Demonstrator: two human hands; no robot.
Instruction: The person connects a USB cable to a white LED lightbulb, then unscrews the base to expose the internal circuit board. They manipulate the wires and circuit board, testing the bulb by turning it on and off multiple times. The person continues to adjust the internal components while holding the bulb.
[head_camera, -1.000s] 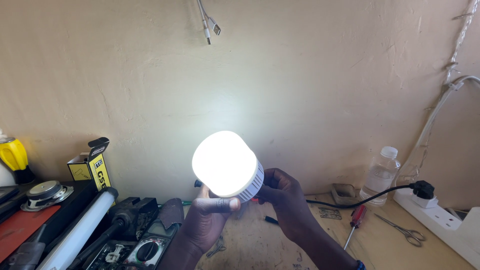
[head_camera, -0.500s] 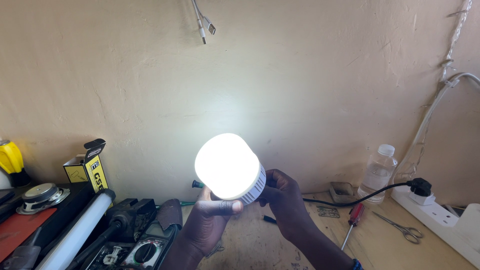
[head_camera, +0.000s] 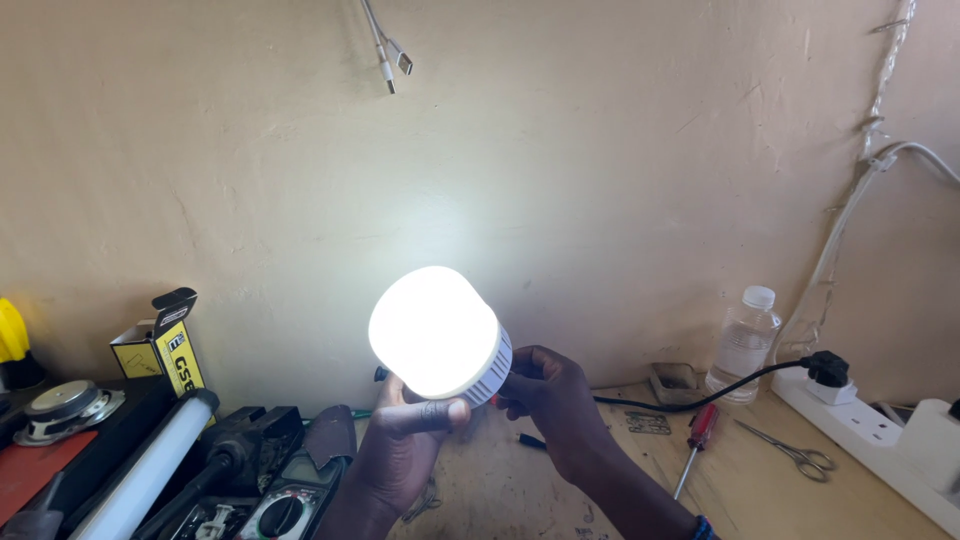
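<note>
A large white lamp bulb (head_camera: 435, 330) is lit and glows brightly, held up in front of the beige wall. My left hand (head_camera: 405, 445) cups it from below, thumb along its lower rim. My right hand (head_camera: 550, 395) grips the bulb's base end on the right side, where a black cable (head_camera: 700, 390) leaves toward a plug (head_camera: 822, 368) in a white power strip (head_camera: 880, 430).
On the wooden bench lie a red-handled screwdriver (head_camera: 697, 440), scissors (head_camera: 790, 452), a clear plastic bottle (head_camera: 745, 345) and a multimeter (head_camera: 285, 505). A white tube lamp (head_camera: 150, 470), a small speaker (head_camera: 65, 405) and a yellow-black box (head_camera: 165, 345) sit at the left. Cables (head_camera: 388, 50) hang from above.
The lit bulb and both hands have shifted slightly; the view has drifted a little to the right. The grip on the bulb is the same.
</note>
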